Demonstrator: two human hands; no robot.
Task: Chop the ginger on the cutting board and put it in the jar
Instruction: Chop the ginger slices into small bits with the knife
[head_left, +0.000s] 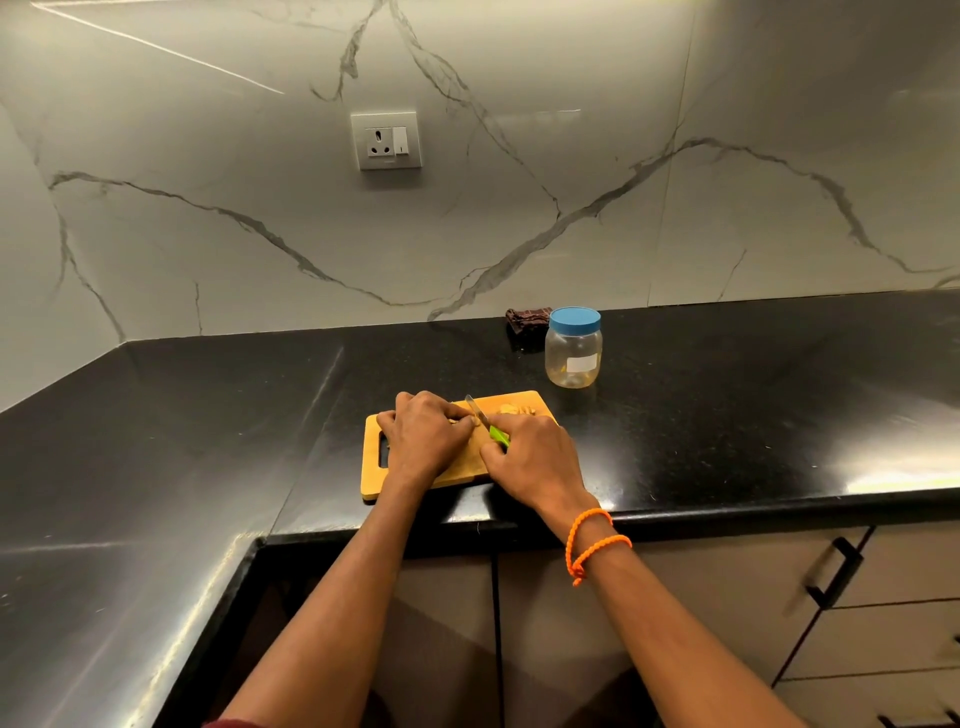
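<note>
Your left hand curled over the ginger on the cutting board, its grip pinning the piece down. Your right hand held the green-handled knife in a tight grip, blade just beside your left fingers. Cut pieces lay near the board's far edge. The jar, lid on, stood on the table beyond the board.

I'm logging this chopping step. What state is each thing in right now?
jar: upright on the counter, blue lid on, apart from the board.
cutting board: flat near the counter edge.
ginger: some cut pieces on the board; another piece held under the left hand.
knife: gripped by the right hand, blade angled toward the ginger.
cloth: crumpled by the wall.
</note>
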